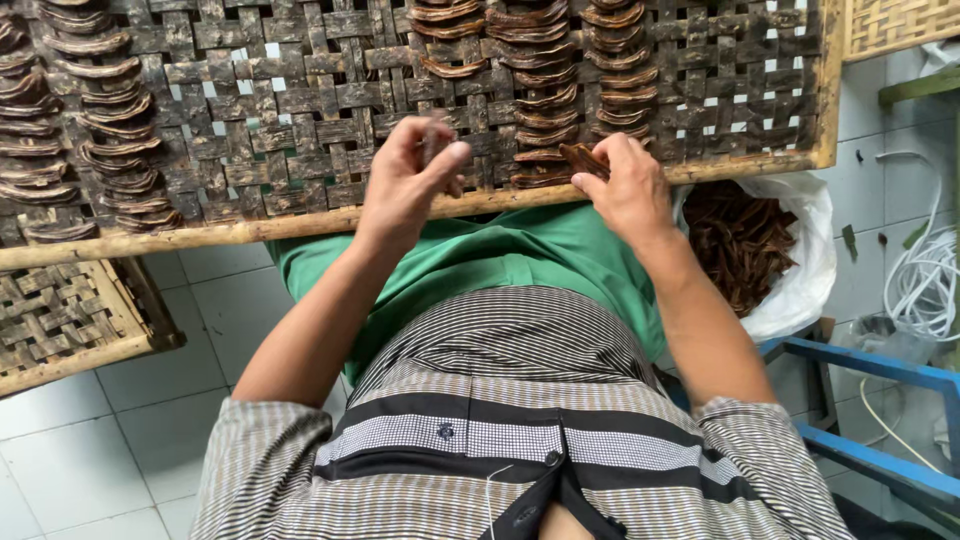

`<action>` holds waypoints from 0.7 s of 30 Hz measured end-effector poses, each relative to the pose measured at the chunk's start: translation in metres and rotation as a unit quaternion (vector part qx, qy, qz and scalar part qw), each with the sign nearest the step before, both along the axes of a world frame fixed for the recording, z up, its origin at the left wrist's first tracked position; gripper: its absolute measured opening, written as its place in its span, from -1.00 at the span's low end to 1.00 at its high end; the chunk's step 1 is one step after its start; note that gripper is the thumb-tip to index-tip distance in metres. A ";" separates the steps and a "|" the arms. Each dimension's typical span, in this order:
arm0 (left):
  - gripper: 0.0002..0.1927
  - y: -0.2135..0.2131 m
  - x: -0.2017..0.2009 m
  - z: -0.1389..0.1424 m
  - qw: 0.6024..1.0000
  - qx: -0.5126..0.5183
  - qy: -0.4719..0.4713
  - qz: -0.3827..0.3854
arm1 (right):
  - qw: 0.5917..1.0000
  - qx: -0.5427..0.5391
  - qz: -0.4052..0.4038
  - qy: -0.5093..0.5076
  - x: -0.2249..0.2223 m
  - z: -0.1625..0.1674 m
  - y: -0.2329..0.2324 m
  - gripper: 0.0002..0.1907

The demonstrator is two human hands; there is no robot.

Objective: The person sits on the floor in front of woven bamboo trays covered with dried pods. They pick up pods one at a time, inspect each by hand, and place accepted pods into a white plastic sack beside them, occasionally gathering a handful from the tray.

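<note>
A large woven bamboo tray [300,100] lies in front of me with rows of curved brown dried strips [545,90] stacked on it. My left hand [405,185] hovers over the tray's near edge, pinching a small brown piece [432,140] between thumb and fingers. My right hand [625,185] rests at the near edge, its fingers on a brown strip [580,157] at the bottom of the middle row. More rows of brown strips [110,120] sit on the tray's left side.
A white plastic bag [800,270] full of loose brown strips [740,240] sits to my right. A second woven tray [70,315] lies lower left on the white tiled floor. A blue metal frame [870,365] and white cables [925,270] are at right.
</note>
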State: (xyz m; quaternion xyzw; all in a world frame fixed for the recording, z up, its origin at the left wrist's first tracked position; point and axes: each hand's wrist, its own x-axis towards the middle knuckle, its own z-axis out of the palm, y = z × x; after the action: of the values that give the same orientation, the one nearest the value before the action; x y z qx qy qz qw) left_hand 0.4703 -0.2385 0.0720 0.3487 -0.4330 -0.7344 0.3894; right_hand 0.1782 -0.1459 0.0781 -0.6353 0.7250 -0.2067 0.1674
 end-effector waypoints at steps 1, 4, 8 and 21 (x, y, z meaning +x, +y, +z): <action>-0.80 -0.004 -0.008 -0.002 0.994 -0.099 -0.045 -0.016 | 1.000 -0.006 0.005 -0.011 0.001 -0.003 0.003 -0.61; -0.80 -0.011 -0.041 -0.007 0.919 -0.342 -0.185 -0.069 | 1.000 -0.019 0.019 -0.011 -0.007 0.000 0.003 -0.66; -0.80 -0.019 -0.092 -0.014 0.789 -0.523 -0.297 -0.121 | 0.989 -0.087 0.013 0.119 -0.040 0.012 -0.011 -0.68; -0.82 -0.012 -0.116 -0.032 0.609 -0.671 -0.395 -0.155 | 0.972 -0.060 0.180 0.140 -0.056 0.007 -0.035 -0.73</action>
State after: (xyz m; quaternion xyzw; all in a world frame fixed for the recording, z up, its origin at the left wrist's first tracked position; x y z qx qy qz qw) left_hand 0.3544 -0.2506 0.0395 0.1738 -0.9637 -0.0791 0.1865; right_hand 0.1218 -0.1810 0.0852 -0.7866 0.6015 -0.1254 0.0608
